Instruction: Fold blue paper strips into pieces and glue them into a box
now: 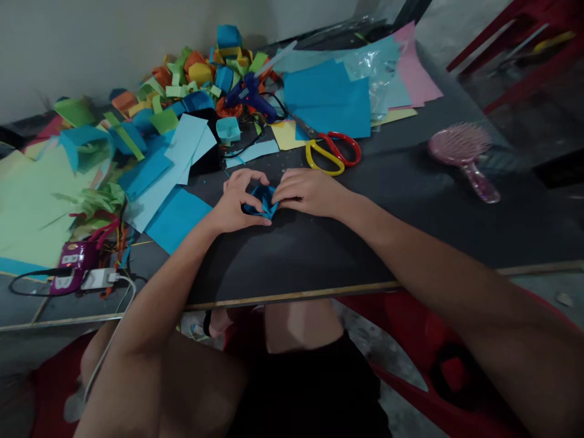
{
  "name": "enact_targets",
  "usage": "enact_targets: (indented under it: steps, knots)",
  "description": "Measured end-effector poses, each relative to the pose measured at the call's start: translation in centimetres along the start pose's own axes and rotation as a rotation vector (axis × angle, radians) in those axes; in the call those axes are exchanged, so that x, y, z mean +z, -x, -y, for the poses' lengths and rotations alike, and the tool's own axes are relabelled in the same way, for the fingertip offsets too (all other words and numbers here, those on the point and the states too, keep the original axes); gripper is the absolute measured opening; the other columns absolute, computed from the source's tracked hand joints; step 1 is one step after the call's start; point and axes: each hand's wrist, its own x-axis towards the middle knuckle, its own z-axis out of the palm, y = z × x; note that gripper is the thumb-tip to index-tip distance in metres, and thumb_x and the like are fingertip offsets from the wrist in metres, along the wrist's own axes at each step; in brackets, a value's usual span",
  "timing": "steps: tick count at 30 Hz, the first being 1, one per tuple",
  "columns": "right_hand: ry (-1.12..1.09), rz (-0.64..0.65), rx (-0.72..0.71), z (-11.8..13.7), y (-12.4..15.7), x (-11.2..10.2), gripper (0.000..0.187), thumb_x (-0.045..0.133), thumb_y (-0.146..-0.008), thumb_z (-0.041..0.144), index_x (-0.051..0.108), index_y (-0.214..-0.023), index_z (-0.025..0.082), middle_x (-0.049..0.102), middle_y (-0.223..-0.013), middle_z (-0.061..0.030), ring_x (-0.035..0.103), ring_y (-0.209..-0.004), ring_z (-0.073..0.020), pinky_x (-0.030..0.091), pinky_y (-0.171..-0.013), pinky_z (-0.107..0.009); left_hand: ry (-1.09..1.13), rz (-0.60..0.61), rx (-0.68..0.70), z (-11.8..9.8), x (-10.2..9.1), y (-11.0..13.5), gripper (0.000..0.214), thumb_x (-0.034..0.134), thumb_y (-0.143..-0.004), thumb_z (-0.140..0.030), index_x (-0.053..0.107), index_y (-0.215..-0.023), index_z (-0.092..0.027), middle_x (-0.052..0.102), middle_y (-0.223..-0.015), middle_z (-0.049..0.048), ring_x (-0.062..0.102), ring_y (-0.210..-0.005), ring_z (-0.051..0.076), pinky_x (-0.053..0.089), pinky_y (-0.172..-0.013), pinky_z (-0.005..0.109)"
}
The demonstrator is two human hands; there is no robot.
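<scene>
Between my hands, low over the dark table [292, 255], is a small folded piece of blue paper [266, 198] with raised, angled sides. My left hand [239, 204] curls around its left side, thumb and fingers on the paper. From the right, my right hand [310, 193] pinches its edge, and my fingers hide part of the folds. Scissors [335, 152] with one red and one yellow handle lie just beyond my right hand. Flat blue sheets [182, 216] and pale blue strips [159, 188] lie left of my left hand.
A heap of folded coloured paper pieces [196, 73] lies against the wall, with a blue glue gun [255, 97] beside it. Blue sheets [326, 100] lie at the back. A pink hairbrush [460, 146] rests right. A purple power strip [75, 267] with cables sits left.
</scene>
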Motion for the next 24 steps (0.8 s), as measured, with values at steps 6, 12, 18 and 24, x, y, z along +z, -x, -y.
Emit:
enact_targets:
  steps: [6,12,18,24]
  knots:
    - [0.121,-0.022,0.110,-0.1,0.4,-0.7,0.024,0.057,-0.091,0.035,0.079,-0.091,0.025,0.076,-0.084,-0.0045,0.062,-0.087,-0.0220,0.047,-0.074,-0.034,-0.193,-0.214,-0.076,-0.1,-0.2,0.1,0.032,0.078,-0.070,-0.053,0.074,-0.082,-0.023,0.052,-0.135,0.0098,0.038,-0.133,0.035,0.034,-0.108,0.053]
    - [0.284,0.046,0.119,0.9,0.2,-0.3,0.026,0.056,-0.092,0.033,0.078,-0.091,0.020,0.075,-0.082,-0.0074,0.061,-0.090,-0.0242,0.043,-0.075,-0.037,-0.384,-0.252,-0.037,-1.2,0.3,0.4,0.032,0.070,-0.080,-0.051,0.071,-0.096,-0.022,0.054,-0.134,0.0129,0.041,-0.132,0.036,0.033,-0.105,0.054]
    - [0.296,0.070,0.092,1.1,-0.2,0.0,0.029,0.052,-0.096,0.034,0.078,-0.090,0.022,0.076,-0.086,-0.0041,0.059,-0.092,-0.0239,0.038,-0.076,-0.038,-0.453,-0.182,0.031,-1.8,0.5,0.3,0.016,0.066,-0.086,-0.034,0.072,-0.081,-0.020,0.059,-0.127,0.0110,0.045,-0.128,0.036,0.035,-0.103,0.051]
    - [0.212,0.085,0.124,1.3,-0.4,-0.6,0.033,0.052,-0.095,0.038,0.078,-0.082,0.022,0.075,-0.087,-0.0059,0.056,-0.093,-0.0240,0.036,-0.076,-0.038,-0.437,-0.137,0.063,-1.5,0.0,0.1,0.020,0.066,-0.086,-0.035,0.073,-0.076,-0.019,0.060,-0.121,0.0122,0.047,-0.125,0.035,0.039,-0.098,0.050]
